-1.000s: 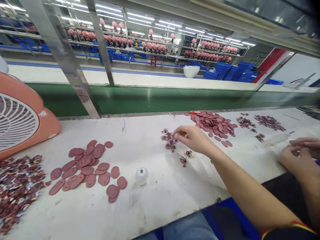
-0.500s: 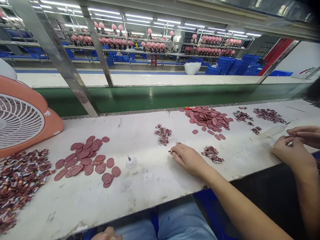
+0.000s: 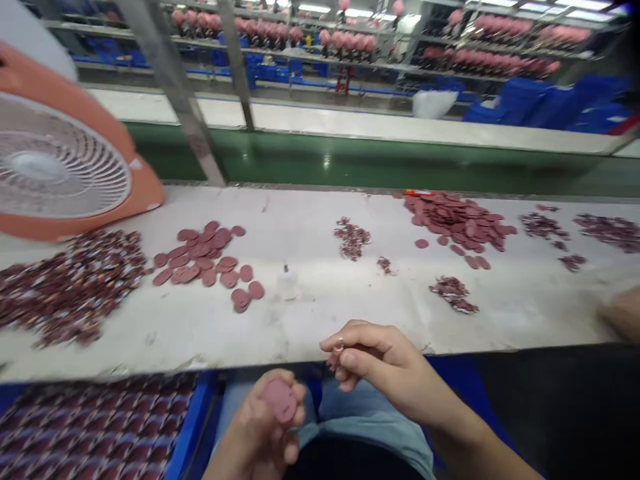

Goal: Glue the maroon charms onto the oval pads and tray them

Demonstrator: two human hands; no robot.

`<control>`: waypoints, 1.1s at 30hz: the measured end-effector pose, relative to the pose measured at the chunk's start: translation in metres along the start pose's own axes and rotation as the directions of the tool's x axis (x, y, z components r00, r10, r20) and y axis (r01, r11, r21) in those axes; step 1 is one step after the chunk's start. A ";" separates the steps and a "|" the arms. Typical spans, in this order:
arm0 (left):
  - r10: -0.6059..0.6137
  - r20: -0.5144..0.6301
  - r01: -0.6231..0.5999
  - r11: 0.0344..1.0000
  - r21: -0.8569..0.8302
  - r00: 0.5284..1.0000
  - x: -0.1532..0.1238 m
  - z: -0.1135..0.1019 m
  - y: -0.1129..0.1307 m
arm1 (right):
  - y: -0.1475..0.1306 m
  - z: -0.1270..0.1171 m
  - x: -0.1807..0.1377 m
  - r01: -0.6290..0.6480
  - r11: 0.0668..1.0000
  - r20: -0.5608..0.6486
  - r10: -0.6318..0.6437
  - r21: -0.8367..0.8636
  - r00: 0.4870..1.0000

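My left hand (image 3: 263, 430) is low over my lap, fingers closed around a flat maroon oval piece (image 3: 280, 401). My right hand (image 3: 380, 363) is just in front of the table's near edge, pinching a small dark-red patterned piece (image 3: 336, 352) between thumb and fingers. The two hands are a short distance apart. On the white table (image 3: 310, 320) lie a spread of maroon ovals (image 3: 207, 260), a small white glue bottle (image 3: 289, 283) and little heaps of small patterned pieces (image 3: 353, 238).
An orange fan (image 3: 60, 167) stands at the far left beside a big heap of patterned pieces (image 3: 65, 283). A blue tray (image 3: 95, 427) of pieces sits lower left. More ovals (image 3: 457, 217) lie far right. Another person's hand (image 3: 623, 313) shows at the right edge. A green conveyor (image 3: 350, 163) runs behind.
My right hand left the table and came back toward my lap holding a small piece. My left hand rose into view with an oval. The view tilted down.
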State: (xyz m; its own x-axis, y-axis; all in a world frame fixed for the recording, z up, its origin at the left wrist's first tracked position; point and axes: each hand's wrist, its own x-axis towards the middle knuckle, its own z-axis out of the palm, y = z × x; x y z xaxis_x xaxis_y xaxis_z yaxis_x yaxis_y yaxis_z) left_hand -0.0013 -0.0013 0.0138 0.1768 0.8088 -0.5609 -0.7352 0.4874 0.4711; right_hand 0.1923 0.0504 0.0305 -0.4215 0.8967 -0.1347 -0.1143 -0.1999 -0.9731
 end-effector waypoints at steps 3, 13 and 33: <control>-0.016 0.016 0.015 1.000 0.020 1.000 -0.008 0.000 -0.006 | -0.010 0.008 -0.005 -0.041 0.999 0.106 0.040 0.005 0.994; -0.069 0.164 0.071 0.997 -0.005 0.984 -0.017 -0.008 -0.008 | -0.031 0.029 0.000 0.218 0.893 0.269 -0.115 -0.393 0.956; -0.087 0.137 0.089 0.996 -0.009 0.987 -0.019 -0.015 -0.010 | -0.036 0.027 0.000 0.338 0.793 0.425 -0.111 -0.507 0.898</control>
State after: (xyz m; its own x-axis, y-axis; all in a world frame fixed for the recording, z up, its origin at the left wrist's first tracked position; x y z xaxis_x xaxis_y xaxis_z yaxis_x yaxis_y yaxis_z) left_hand -0.0070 -0.0266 0.0101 0.3285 0.8007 -0.5010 -0.7222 0.5548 0.4131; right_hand 0.1720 0.0474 0.0707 -0.7485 0.6598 0.0666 0.2226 0.3447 -0.9119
